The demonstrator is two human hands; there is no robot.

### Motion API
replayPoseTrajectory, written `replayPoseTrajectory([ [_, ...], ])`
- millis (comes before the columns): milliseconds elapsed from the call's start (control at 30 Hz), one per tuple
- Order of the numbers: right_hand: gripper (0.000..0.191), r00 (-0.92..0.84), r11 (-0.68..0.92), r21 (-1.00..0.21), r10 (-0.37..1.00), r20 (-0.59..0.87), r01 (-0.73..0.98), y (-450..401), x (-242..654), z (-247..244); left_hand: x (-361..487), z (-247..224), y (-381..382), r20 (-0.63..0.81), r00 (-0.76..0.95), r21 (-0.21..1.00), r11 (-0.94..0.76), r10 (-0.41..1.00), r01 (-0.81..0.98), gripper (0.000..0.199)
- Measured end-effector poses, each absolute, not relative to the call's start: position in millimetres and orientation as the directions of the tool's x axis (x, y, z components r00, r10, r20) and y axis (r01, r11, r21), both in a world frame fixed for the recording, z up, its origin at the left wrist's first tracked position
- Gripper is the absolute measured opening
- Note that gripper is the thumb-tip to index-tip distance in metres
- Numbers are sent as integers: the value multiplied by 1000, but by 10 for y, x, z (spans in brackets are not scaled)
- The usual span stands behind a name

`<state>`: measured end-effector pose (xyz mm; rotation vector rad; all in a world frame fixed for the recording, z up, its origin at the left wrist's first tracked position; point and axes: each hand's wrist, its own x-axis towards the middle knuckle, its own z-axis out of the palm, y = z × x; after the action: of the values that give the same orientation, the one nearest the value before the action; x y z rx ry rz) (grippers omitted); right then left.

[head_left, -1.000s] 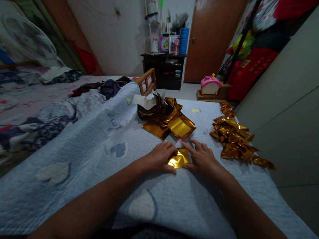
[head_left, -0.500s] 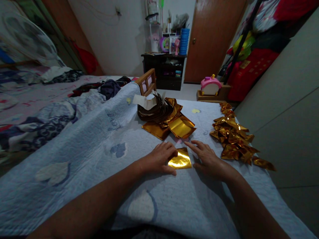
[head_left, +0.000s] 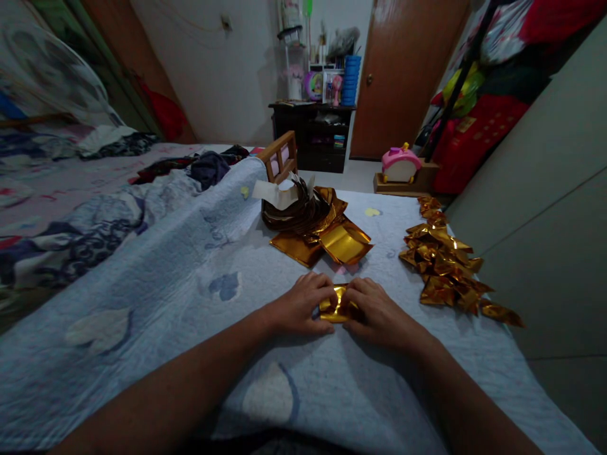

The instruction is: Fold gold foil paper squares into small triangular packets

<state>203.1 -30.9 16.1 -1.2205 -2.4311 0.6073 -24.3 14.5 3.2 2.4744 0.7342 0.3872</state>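
Note:
A gold foil sheet (head_left: 339, 306) lies on the pale blue quilt (head_left: 237, 366), between my two hands. My left hand (head_left: 308, 304) grips its left side, fingers curled over the top and thumb at the lower edge. On the right side, my right hand (head_left: 372, 311) holds the sheet in the same way, with fingers bent onto it. Beyond them sits a fanned stack of gold and brown sheets (head_left: 303, 212), with a flat gold sheet (head_left: 346, 241) at its near side. Folded gold foil pieces (head_left: 443, 259) are piled to the right.
A small wooden rail (head_left: 279, 155) stands behind the stack. Farther back are a dark cabinet (head_left: 308, 136), a wooden door (head_left: 396, 76) and a pink toy (head_left: 401, 165). Rumpled bedding (head_left: 104, 215) lies at left; a pale panel (head_left: 545, 221) rises at right.
My right hand has moved left onto the gold sheet and its fingers have closed on the right side. My left hand stays nearly in place.

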Motion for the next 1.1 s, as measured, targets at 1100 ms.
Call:
replayPoseTrajectory([
  [1100,22,-507,616,-324,782,362,718,-135,2283,96,-310,106,190,439,614,531,-741,655,411,25],
])
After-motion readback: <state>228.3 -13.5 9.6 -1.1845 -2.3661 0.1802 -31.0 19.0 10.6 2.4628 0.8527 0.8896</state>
